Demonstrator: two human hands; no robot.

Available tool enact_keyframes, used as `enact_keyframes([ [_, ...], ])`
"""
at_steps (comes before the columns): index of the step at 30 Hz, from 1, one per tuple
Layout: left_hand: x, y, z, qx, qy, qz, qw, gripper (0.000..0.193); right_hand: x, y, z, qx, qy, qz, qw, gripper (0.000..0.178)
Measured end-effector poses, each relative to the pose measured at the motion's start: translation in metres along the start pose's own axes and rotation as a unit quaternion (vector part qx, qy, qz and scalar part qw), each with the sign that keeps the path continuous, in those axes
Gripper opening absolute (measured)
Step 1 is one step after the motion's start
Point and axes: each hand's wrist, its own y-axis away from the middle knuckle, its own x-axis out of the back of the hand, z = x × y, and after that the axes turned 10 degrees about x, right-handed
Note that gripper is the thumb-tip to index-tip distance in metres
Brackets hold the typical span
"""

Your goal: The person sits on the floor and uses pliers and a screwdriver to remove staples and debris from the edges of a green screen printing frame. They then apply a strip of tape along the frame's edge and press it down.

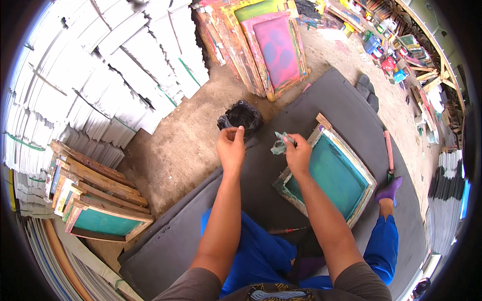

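My right hand (298,154) pinches a crumpled scrap of translucent greenish film (279,144) between thumb and fingers, just above the upper left corner of a wooden screen-printing frame (362,199). The frame has teal-green mesh (334,168) and lies tilted on a dark grey mat. Level with it on the left, my left hand (231,149) is closed, thumb against fingers; whatever it may hold is hidden. Right behind those fingertips stands an open black plastic bag (246,116), on the floor by the mat's edge. I cannot tell whether hand and bag touch.
A screwdriver (287,231) lies near my legs, and a hammer with a pink handle (388,149) lies right of the frame. Painted frames (278,50) lean ahead; others (103,220) stand at left. White stacks (110,65) fill the far left. My purple-socked foot (388,190) rests on the mat.
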Motion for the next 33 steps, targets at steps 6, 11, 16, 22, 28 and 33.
enact_keyframes([
  [6, 0.002, -0.066, -0.059, -0.123, -0.191, 0.194, 0.954, 0.059, -0.088, -0.073, -0.054, 0.231, -0.023, 0.015, 0.973, 0.021],
  [11, -0.007, -0.064, -0.051, -0.034, -0.218, 0.107, 0.969, 0.038, -0.148, -0.102, -0.02, 0.335, 0.094, -0.176, 0.921, 0.017],
  [16, -0.004, -0.054, -0.032, -0.111, -0.127, 0.152, 0.974, 0.026, -0.156, -0.107, 0.016, 0.227, 0.337, -0.529, 0.745, 0.022],
  [22, -0.005, -0.051, -0.026, -0.063, -0.111, 0.119, 0.985, 0.024, -0.143, -0.113, 0.021, 0.169, 0.243, -0.571, 0.766, 0.037],
  [28, -0.002, -0.054, -0.035, -0.11, -0.215, 0.141, 0.96, 0.027, -0.129, -0.105, -0.009, 0.233, 0.179, -0.458, 0.839, 0.056],
  [33, 0.002, -0.051, -0.034, -0.062, -0.252, 0.128, 0.957, 0.073, -0.081, -0.067, -0.015, 0.241, 0.086, -0.292, 0.922, 0.036],
])
